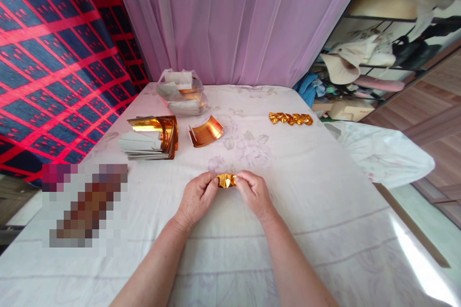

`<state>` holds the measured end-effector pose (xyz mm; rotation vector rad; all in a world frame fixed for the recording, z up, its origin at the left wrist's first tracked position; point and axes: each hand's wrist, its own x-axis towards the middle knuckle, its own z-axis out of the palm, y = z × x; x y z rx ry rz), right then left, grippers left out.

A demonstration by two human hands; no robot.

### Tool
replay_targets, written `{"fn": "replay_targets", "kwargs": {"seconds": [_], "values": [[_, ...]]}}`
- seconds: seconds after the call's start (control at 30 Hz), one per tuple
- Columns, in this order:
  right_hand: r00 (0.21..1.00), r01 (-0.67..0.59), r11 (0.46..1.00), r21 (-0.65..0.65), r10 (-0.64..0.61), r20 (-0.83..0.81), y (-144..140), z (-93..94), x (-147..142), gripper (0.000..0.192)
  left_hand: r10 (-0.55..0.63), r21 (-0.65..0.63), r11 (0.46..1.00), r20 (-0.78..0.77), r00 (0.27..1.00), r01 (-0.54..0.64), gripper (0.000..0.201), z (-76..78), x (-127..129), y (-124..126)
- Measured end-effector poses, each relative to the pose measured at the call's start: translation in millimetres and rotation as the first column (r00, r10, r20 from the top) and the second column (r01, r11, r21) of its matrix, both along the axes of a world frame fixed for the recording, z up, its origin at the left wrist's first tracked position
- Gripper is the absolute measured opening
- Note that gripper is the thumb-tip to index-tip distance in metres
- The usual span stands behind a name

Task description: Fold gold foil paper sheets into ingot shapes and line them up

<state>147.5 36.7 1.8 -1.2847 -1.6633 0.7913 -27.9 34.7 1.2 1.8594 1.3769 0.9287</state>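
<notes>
A crinkled piece of gold foil paper is held just above the cloth in front of me. My left hand pinches its left end between thumb and fingers. At the opposite end, my right hand grips it the same way. Beyond them lie a few curled gold foil sheets. Farther left rests a thick stack of gold and white foil paper. Several crumpled gold foil pieces sit in a row at the far right of the table.
A clear plastic bag with more paper stands at the table's back left. The table has a flowered white cloth. Purple curtains hang behind. A pixelated patch hides something at left. Crowded shelves and a white bag are at right.
</notes>
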Motion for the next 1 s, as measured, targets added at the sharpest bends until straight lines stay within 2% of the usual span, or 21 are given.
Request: {"fn": "replay_targets", "kwargs": {"seconds": [0.2, 0.5, 0.6, 0.7, 0.77, 0.87, 1.0], "values": [[1.0, -0.003, 1.0, -0.004, 0.003, -0.013, 0, 1.6, -2, 0.03, -0.03, -0.022, 0.999, 0.013, 0.999, 0.031, 0.031, -0.1, 0, 0], [0.991, 0.101, 0.993, 0.052, -0.105, 0.078, 2, -4.2, 5, 0.02, 0.098, 0.082, 0.992, -0.022, 0.995, -0.095, 0.026, -8.2, 1, 3], [0.972, 0.123, 0.99, 0.064, -0.133, 0.194, 2, -5.0, 7, 0.021, 0.156, 0.077, 0.985, -0.024, 0.987, -0.154, 0.027, -10.2, 2, 4], [0.931, 0.086, 0.992, 0.092, -0.113, 0.348, 1, -4.7, 8, 0.027, 0.191, 0.06, 0.98, -0.034, 0.981, -0.189, 0.031, -9.4, 2, 4], [0.912, 0.077, 0.992, 0.104, -0.112, 0.395, 1, -5.4, 8, 0.031, 0.227, 0.052, 0.973, -0.035, 0.973, -0.225, 0.033, -9.4, 1, 4], [0.893, 0.155, 0.981, 0.118, -0.19, 0.408, 2, -9.1, 8, 0.033, 0.271, 0.03, 0.962, 0.006, 0.962, -0.272, 0.038, -10.9, 0, 4], [0.876, 0.266, 0.947, 0.179, -0.316, 0.366, 5, -15.1, 9, 0.032, 0.319, -0.045, 0.948, 0.163, 0.934, -0.316, 0.04, -11.0, -1, 5]]}}
